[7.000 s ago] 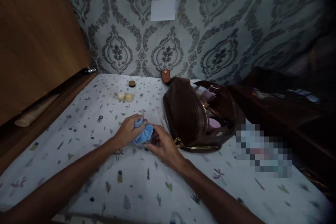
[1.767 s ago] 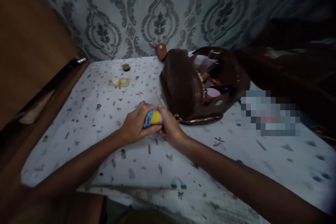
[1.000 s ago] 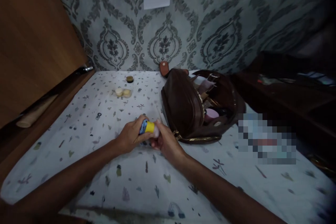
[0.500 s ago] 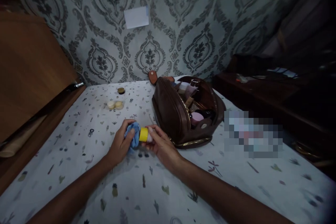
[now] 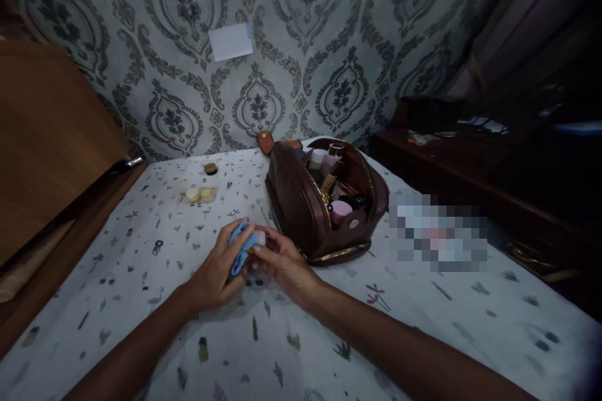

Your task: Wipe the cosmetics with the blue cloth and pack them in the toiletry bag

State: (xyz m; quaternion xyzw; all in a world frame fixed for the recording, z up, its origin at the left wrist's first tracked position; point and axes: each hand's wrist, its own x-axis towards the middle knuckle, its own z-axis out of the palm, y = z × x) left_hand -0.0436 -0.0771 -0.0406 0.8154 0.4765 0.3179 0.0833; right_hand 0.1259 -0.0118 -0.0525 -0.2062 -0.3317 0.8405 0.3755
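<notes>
My left hand [image 5: 221, 266] is closed around a crumpled blue cloth [image 5: 239, 249], which wraps a small yellow-and-white container [image 5: 260, 239]. The fingers of my right hand [image 5: 286, 263] pinch the container's white end. Most of its yellow band is now hidden under the cloth and fingers. Just to the right stands an open brown leather cosmetic bag [image 5: 296, 207]. Inside it are several items, among them a pink round-lidded jar [image 5: 341, 211] and a clear-capped bottle [image 5: 335, 151].
On the patterned sheet [image 5: 256, 351], a pair of small cream-coloured round containers [image 5: 200, 194] and a small dark round pot [image 5: 210, 168] lie at the back left. A wooden panel [image 5: 56, 144] borders the left side. Dark furniture [image 5: 423, 163] stands at the right.
My left hand has slid the blue cloth over the yellow band and turned so its fingers lie across the container. My right hand keeps its pinch. The whole view has shifted slightly.
</notes>
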